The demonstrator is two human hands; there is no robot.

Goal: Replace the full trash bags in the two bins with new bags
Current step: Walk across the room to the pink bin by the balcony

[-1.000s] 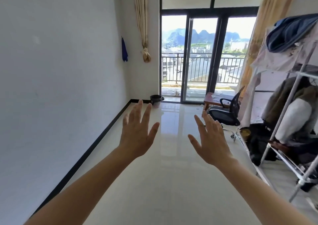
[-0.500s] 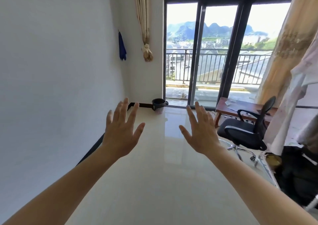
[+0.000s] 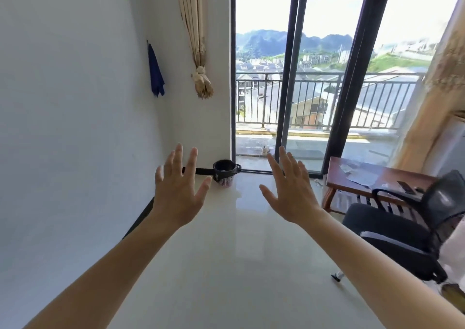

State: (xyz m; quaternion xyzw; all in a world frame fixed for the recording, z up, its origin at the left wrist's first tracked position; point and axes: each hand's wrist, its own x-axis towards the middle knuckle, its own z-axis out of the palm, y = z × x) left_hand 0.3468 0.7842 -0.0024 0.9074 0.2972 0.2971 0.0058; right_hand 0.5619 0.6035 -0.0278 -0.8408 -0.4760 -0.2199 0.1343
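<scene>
Head view is showing an early stage: left hand [image 3: 177,194] is spreading empty, bin [image 3: 225,172] is sitting in the floor's far left corner, black bag not yet pulled, right hand [image 3: 292,193] likewise hovering bare; second bin unseen.

Bright daylight enters through the glass balcony doors [image 3: 327,82]; the sky is overexposed. The glossy floor [image 3: 239,253] shows a pale reflection of the doors. Wide-angle distortion bends the frame edges. The office chair [image 3: 407,230] is slightly soft.
</scene>
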